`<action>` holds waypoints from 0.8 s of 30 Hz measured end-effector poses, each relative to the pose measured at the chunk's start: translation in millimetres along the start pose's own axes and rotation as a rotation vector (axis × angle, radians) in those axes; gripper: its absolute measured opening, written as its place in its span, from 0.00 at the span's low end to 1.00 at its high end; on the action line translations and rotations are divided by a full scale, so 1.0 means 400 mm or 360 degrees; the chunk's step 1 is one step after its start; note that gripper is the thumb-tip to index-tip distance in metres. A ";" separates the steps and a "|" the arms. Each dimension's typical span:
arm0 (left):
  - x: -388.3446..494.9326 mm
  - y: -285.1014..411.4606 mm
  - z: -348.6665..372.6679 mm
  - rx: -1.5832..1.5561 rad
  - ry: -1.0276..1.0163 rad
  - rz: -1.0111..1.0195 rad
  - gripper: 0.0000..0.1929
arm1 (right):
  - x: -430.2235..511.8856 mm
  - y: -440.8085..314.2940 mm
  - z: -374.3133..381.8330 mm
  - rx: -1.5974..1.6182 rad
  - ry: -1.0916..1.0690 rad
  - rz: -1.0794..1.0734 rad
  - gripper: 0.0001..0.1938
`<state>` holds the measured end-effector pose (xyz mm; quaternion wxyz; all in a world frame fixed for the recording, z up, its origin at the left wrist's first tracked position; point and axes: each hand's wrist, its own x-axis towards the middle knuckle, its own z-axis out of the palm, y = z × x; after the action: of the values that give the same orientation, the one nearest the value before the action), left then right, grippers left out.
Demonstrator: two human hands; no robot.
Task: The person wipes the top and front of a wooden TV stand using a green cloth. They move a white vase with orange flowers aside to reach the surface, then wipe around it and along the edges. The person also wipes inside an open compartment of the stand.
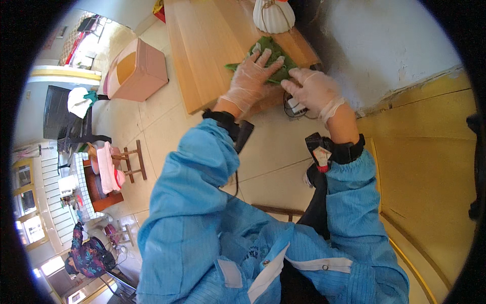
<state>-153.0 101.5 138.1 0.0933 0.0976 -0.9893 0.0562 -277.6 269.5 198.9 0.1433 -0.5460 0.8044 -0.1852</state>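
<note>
A green cloth (279, 51), perhaps folded, lies at the near right end of the light wooden tabletop (205, 45). My left hand (250, 78), in a clear thin glove, rests on it palm down with the fingers spread. At the cloth's right corner is my right hand (313, 89), gloved the same way; its fingertips touch or nearly touch the edge, and whether they pinch it cannot be told. Black bands with small devices circle both wrists.
A white ribbed vase (274, 17) stands beyond the cloth. A white plug with a black cable (296, 105) is below the table's edge, by the wall. Left are a pink box-shaped bin (140, 72), a wooden stool (133, 161) and, farther off, a seated person (91, 256).
</note>
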 end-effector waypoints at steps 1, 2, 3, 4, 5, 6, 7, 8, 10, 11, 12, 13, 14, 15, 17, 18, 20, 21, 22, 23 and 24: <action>-0.011 -0.017 0.004 -0.0089 0.0002 0.0015 0.40 | 0.000 0.006 -0.007 0.0015 -0.0042 0.0026 0.25; -0.020 -0.038 0.008 -0.0145 -0.0043 0.0021 0.40 | 0.000 0.007 -0.010 0.0006 -0.0025 0.0054 0.24; -0.034 -0.064 0.012 -0.0194 -0.0085 0.0029 0.41 | 0.002 0.007 -0.013 -0.0007 -0.0041 0.0051 0.25; -0.055 -0.084 0.015 -0.0247 -0.0035 0.0007 0.40 | 0.002 0.007 -0.016 -0.0020 -0.0033 0.0041 0.25; -0.077 -0.106 0.019 -0.0227 -0.0054 -0.0064 0.39 | 0.003 0.006 -0.017 -0.0031 -0.0031 0.0029 0.25; -0.097 -0.128 0.022 -0.0212 -0.0031 -0.0121 0.39 | 0.004 0.006 -0.019 -0.0045 -0.0056 0.0034 0.25; -0.116 -0.150 0.023 -0.0194 -0.0009 -0.0178 0.38 | 0.003 0.005 -0.020 -0.0054 -0.0087 0.0043 0.26; -0.132 -0.173 0.023 -0.0201 -0.0043 -0.0312 0.38 | 0.004 0.003 -0.020 -0.0057 -0.0092 0.0023 0.26; -0.146 -0.215 0.011 -0.0200 -0.0165 -0.0613 0.36 | 0.003 -0.001 -0.019 -0.0040 -0.0117 0.0002 0.26; -0.143 -0.233 0.001 -0.0238 -0.0194 -0.0704 0.37 | 0.004 -0.003 -0.020 -0.0041 -0.0123 0.0005 0.26; -0.138 -0.250 -0.015 -0.0264 -0.0286 -0.0829 0.38 | 0.001 -0.004 -0.021 -0.0052 -0.0115 -0.0004 0.26; -0.135 -0.262 -0.032 -0.0294 -0.0419 -0.0978 0.39 | 0.001 -0.005 -0.023 -0.0067 -0.0115 0.0021 0.26; -0.139 -0.263 -0.047 -0.0298 -0.0220 -0.0932 0.39 | -0.001 -0.007 -0.024 -0.0075 -0.0110 0.0050 0.25; -0.150 -0.256 -0.060 -0.0301 -0.0062 -0.0906 0.39 | 0.002 -0.009 -0.027 -0.0084 -0.0122 0.0063 0.25; -0.198 -0.219 -0.077 -0.0274 0.0317 -0.0785 0.39 | 0.004 -0.011 -0.031 -0.0087 -0.0102 0.0083 0.25; -0.238 -0.178 -0.071 -0.0347 0.0469 -0.0831 0.35 | 0.006 -0.013 -0.033 -0.0082 -0.0114 0.0114 0.26; -0.359 -0.060 -0.041 -0.0373 0.0614 -0.0858 0.27 | 0.009 -0.016 -0.027 -0.0078 -0.0110 0.0103 0.26; -0.429 0.011 -0.022 -0.0305 0.0579 -0.0866 0.23 | 0.010 -0.017 -0.024 -0.0083 -0.0108 0.0092 0.27; -0.482 0.100 0.008 0.0030 0.0349 -0.1003 0.19 | 0.008 -0.022 -0.019 -0.0070 0.0000 0.0038 0.28; -0.543 0.176 0.024 0.0013 -0.0014 -0.1035 0.19 | 0.008 -0.024 -0.017 -0.0082 -0.0021 0.0031 0.28; -0.598 0.246 0.033 -0.0135 -0.0247 -0.1036 0.20 | 0.009 -0.028 -0.017 -0.0099 -0.0056 0.0035 0.28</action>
<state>55.1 239.4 69.4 0.0346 0.4083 -0.9119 -0.0253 -272.6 263.2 209.9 0.1423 -0.5445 0.8131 -0.1490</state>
